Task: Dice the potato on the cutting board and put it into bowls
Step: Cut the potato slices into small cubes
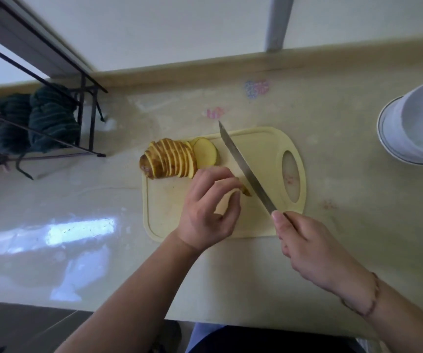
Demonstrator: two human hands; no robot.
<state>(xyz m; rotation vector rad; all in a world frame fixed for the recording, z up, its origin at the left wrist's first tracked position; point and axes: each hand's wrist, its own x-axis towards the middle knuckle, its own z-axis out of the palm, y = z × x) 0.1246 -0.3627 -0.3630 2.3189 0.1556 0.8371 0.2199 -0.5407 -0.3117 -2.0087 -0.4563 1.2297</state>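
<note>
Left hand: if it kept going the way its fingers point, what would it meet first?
Probably the knife blade: the left hand, holding a potato piece, points right toward it, nearly touching. Depth is uncertain.

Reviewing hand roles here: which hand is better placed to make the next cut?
Right. The right hand already grips the knife, its blade beside the potato piece that the left hand holds steady.

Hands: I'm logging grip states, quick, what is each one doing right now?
Left hand: fingers curled, holding down a potato piece on the cutting board.
Right hand: gripping the knife by its handle.
</note>
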